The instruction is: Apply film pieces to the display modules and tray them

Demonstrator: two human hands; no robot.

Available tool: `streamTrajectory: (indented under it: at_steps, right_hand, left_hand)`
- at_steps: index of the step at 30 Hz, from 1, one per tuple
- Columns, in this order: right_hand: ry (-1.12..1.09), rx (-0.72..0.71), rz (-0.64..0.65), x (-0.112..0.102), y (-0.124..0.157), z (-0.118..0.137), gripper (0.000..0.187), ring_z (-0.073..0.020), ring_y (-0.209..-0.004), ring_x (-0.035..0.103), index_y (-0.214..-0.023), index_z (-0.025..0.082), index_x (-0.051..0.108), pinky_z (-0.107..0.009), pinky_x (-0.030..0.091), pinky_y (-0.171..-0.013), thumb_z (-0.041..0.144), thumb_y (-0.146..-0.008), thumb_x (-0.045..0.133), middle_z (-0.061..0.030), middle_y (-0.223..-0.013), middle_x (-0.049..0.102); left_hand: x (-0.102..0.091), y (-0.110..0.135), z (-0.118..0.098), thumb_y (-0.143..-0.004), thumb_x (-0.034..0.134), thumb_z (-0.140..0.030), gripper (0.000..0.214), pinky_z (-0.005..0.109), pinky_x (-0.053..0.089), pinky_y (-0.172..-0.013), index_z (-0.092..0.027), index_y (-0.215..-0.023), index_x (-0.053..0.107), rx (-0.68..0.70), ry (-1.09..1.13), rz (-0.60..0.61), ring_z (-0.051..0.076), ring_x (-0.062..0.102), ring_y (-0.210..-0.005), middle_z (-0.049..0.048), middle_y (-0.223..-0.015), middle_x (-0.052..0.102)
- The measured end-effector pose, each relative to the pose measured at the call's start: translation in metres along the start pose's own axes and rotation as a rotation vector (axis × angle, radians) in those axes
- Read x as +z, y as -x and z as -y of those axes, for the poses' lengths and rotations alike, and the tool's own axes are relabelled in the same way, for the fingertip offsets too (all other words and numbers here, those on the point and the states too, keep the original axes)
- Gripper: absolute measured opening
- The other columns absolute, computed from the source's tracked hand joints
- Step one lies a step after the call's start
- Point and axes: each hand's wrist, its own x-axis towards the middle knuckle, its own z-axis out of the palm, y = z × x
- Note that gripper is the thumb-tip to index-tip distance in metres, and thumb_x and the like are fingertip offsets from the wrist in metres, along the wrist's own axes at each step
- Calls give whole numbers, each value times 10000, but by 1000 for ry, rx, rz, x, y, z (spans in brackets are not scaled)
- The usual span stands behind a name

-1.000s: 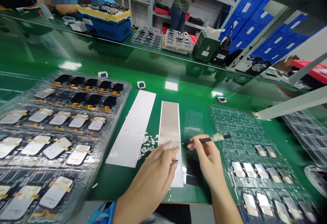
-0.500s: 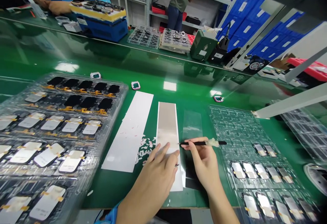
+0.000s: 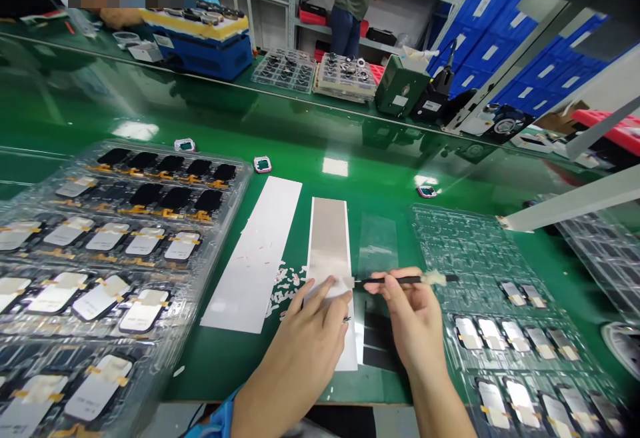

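My left hand [image 3: 310, 331] lies on a long beige strip on white backing [image 3: 329, 231], its fingers spread to press it down. A small metal tip shows beside that thumb; whether the hand holds it I cannot tell. Closed in a pinch, my right hand [image 3: 413, 315] holds a slim black pen-like tool [image 3: 373, 281], its rear end wrapped in pale material. At the tool's tip, over the strip's right edge, is a small pale piece [image 3: 349, 283]. Just right of the strip is a clear film [image 3: 378, 238] with dark pieces [image 3: 383, 341] below it.
A white sheet [image 3: 260, 251] and white scraps [image 3: 285, 288] lie to the left. Clear trays of small screen parts flank my hands, one left [image 3: 220, 231] and one right [image 3: 430, 251]. Small framed parts [image 3: 263, 165] dot the green table. Across it, a person's arm [image 3: 117, 18] shows.
My right hand and the black tool have shifted slightly right. A small pale piece now shows at the tool's tip, out past the strip's edge. My left hand has stayed on the strip.
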Motion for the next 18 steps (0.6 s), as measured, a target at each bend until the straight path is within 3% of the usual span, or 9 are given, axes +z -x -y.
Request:
streamTrajectory:
  at_steps: [3, 6, 10, 14, 18]
  right_hand:
    - [-118, -93, -98, 5, 6, 6, 191, -140, -749, 718, -856, 199, 652, -284, 610, -733, 311, -800, 795, 6, -867, 670]
    - [-115, -196, -119, 18, 21, 7, 114, -168, -812, 738, -906, 216, 622, -296, 629, -726, 254, -872, 724, 2, -852, 678]
    - [-57, -294, -124, 40, 44, 4, 86, -209, -786, 759, -926, 223, 539, -323, 655, -661, 228, -942, 623, -41, -854, 705]
    - [-49, -364, -81, 51, 51, -1, 83, -218, -784, 766, -940, 236, 493, -311, 664, -615, 194, -974, 556, -44, -851, 715]
    - [-54, -395, -31, 50, 49, -7, 99, -216, -833, 767, -980, 245, 493, -320, 669, -648, 148, -989, 512, -42, -879, 723]
  left_hand:
    - [-5, 2, -2, -998, 378, -139, 166, 534, 444, -1006, -204, -1003, 530, -82, 162, -72, 320, 564, -1233, 116, -1133, 673]
    - [-9, 5, -3, -1038, 375, -256, 136, 351, 505, -748, -235, -1027, 509, -273, 459, -171, 221, 652, -879, 52, -951, 668]
    - [-9, 7, -5, -1057, 345, -404, 176, 233, 387, -514, -252, -1100, 423, -442, 934, -245, 111, 504, -531, -3, -822, 627]
    - [-6, 6, -8, -1046, 331, -493, 246, 218, 307, -505, -252, -1059, 378, -441, 1303, -264, 82, 361, -489, -41, -741, 551]
    - [0, 7, -8, -1024, 361, -551, 303, 251, 331, -571, -253, -1076, 385, -423, 1360, -302, 95, 363, -538, -26, -783, 555]
